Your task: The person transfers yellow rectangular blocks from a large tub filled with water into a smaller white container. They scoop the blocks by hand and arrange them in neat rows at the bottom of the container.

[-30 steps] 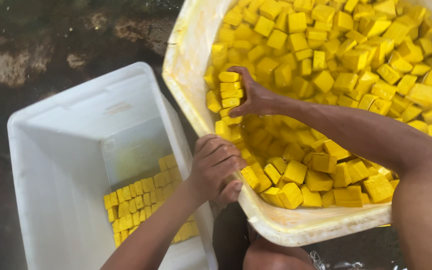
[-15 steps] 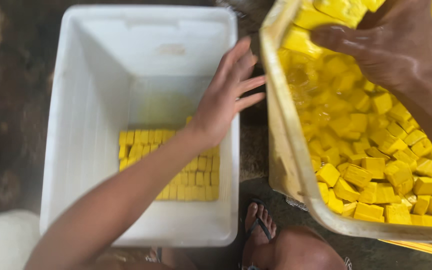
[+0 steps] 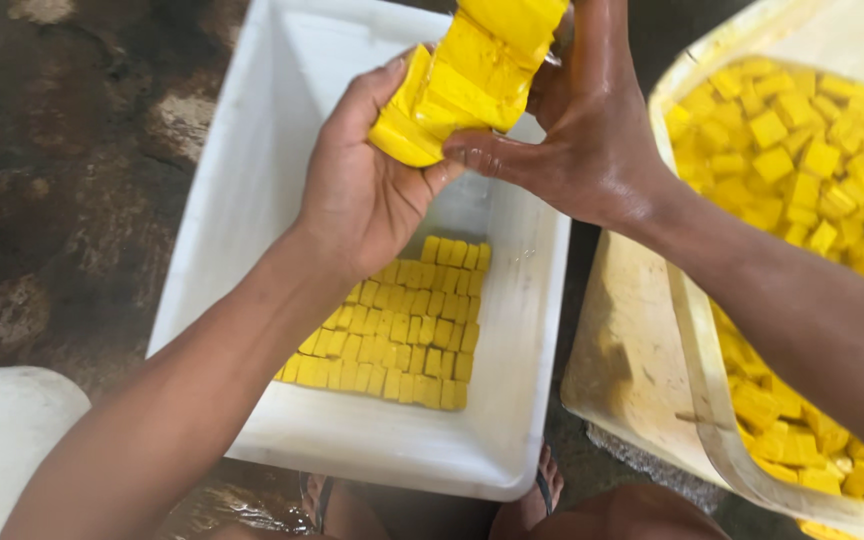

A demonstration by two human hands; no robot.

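Observation:
Both hands hold a stack of wet yellow blocks above a white plastic crate. My left hand cups the stack from below and the left. My right hand presses it from the right, fingers spread under it. On the crate's floor lie neat rows of the same yellow blocks. To the right stands a cream tub filled with several loose yellow blocks in liquid.
Dark wet stone floor lies to the left of the crate. A white object's corner shows at the bottom left. My sandalled feet are at the bottom edge, below the crate.
My right hand lifted a stack of blocks out of the tub and brought it over the crate. My left hand rose from the crate's rim and took hold of the stack.

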